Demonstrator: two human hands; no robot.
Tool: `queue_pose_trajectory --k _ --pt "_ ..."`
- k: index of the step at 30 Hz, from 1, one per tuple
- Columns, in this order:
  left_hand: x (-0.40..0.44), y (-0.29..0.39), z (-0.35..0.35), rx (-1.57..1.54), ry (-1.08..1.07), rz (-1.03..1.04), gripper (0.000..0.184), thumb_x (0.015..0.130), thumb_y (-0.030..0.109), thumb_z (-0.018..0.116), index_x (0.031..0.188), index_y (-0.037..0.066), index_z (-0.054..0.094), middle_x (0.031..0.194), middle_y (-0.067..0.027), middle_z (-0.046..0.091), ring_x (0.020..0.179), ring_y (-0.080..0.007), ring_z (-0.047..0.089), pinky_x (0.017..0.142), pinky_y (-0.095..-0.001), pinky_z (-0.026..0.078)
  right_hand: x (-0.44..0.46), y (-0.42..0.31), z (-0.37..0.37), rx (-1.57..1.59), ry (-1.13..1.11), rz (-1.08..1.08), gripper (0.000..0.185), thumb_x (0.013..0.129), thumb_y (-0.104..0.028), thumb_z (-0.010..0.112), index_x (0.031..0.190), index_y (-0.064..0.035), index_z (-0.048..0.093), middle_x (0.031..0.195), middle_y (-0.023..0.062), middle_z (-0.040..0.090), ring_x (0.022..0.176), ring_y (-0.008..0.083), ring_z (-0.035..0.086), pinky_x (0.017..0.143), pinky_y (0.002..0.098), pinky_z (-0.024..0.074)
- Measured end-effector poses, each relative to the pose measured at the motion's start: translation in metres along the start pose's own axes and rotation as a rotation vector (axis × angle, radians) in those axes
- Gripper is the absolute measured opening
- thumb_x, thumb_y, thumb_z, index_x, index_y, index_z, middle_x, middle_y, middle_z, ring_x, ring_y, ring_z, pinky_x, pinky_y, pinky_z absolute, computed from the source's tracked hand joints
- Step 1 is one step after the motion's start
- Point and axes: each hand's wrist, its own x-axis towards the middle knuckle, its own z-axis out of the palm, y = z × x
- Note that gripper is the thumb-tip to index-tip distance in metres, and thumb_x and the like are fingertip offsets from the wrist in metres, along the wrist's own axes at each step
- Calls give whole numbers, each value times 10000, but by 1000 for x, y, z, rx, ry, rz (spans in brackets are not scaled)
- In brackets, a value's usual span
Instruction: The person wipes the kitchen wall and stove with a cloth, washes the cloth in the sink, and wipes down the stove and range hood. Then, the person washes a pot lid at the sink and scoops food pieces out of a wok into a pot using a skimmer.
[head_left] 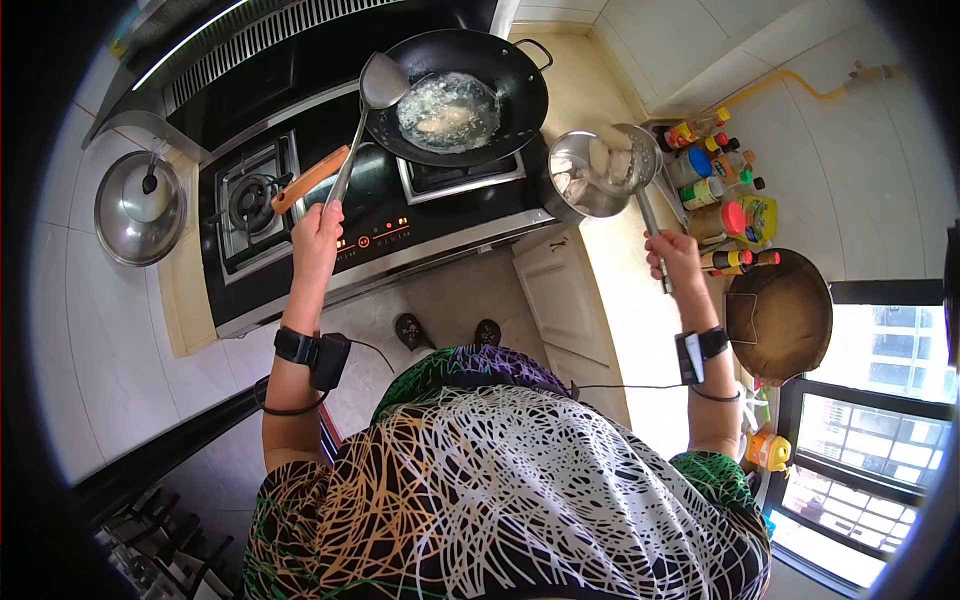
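Note:
My left hand (318, 232) is closed on the handle of a metal spatula (384, 82), whose blade is over the left rim of a black wok (520, 95). Bubbling oil with pale food pieces (445, 122) in it fills the middle of the wok. On the right, my right hand (674, 258) grips the handle of a slotted skimmer (643, 160). The skimmer's head rests at the right side of a metal bowl (590, 203), over its rim. Pale pieces (572, 182) lie in the bowl, and some are on the skimmer.
The wok's wooden handle (310, 180) points toward me beside the spatula. An unused burner (253, 203) is at the left of the stove. Sauce bottles (715, 220) line the right wall, near a brown round pan (780, 318). A metal lid (140, 225) hangs at left.

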Motion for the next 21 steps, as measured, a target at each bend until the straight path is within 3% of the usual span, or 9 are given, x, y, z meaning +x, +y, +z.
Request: queue_pose_trajectory --k 1,3,4,7,15,17,19,20,21 --pt "-1 1 0 16 -7 -8 384 926 338 519 760 -4 565 588 4 479 523 -56 424 476 -230 331 3 16 2 -122 64 -11 163 873 -101 546 892 58 578 683 72 534 526 94 506 379 248 387" --pt "3 4 1 48 -18 -24 378 926 335 517 765 -3 566 590 4 483 526 -56 427 478 -231 336 14 43 2 -646 196 -134 145 833 -91 567 879 47 572 664 149 549 530 237 557 461 383 444" --pt "4 4 2 36 -23 -26 375 926 333 516 765 -2 567 591 3 485 526 -57 428 479 -231 338 12 44 6 -887 282 -412 144 801 -82 573 868 45 561 681 222 570 597 382 576 578 458 460" --pt "5 3 4 12 -31 -26 368 925 326 516 764 -1 570 592 0 489 525 -60 431 481 -230 345 10 37 16 -940 401 -661 132 799 -90 568 826 38 562 686 242 587 666 428 579 636 464 462" --pt "1 9 11 34 -6 21 349 918 303 524 778 -12 581 599 -12 504 543 -67 457 496 -241 369 63 -37 82 -556 159 -565 143 775 -88 552 798 47 594 649 224 577 643 368 599 615 417 474" --pt "-3 15 12 57 -3 52 353 920 303 521 782 -17 579 594 -16 504 541 -70 459 500 -248 374 80 -55 112 -535 29 -412 162 770 -98 551 750 56 596 661 226 584 692 363 618 644 419 479" --pt "-5 21 12 85 -7 97 356 921 305 520 782 -17 579 589 -18 502 538 -72 457 500 -251 373 120 -47 133 -736 49 -567 189 778 -112 533 745 62 599 650 221 590 645 342 636 630 422 495" --pt "-8 26 12 97 -5 83 361 922 310 521 779 -17 577 578 -20 499 528 -80 454 494 -257 372 128 -51 142 -795 29 -632 231 784 -123 518 725 90 587 630 239 592 543 321 630 576 422 512" --pt "-10 29 13 95 -5 81 363 922 310 520 777 -17 574 574 -23 498 526 -84 455 493 -260 372 134 -55 148 -783 -2 -557 242 787 -122 515 707 98 578 629 251 592 514 318 620 558 420 514"
